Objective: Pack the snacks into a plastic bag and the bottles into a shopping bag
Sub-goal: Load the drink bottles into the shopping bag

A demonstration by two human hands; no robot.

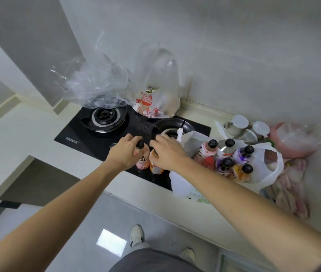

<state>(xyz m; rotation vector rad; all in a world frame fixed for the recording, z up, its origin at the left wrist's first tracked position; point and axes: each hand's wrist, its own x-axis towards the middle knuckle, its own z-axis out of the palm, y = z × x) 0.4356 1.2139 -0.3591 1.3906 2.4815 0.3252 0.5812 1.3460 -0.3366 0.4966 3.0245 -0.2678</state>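
While both hands work over the black stove (89, 141), the left hand (123, 153) grips a pink bottle (143, 157) by its neck and the right hand (167, 153) grips an orange bottle (155, 167). Just right, five bottles (224, 158) stand in the white shopping bag (265, 169). Farther back, the snack-filled plastic bag (155, 95) sits against the wall.

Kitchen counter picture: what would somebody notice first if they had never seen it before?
First, the two hands in the middle: the left hand grips a pink bottle and the right hand grips an orange bottle, both standing on the black gas stove. Right of them, a white shopping bag already holds black-capped bottles. Behind, a snack bag stands by the wall.
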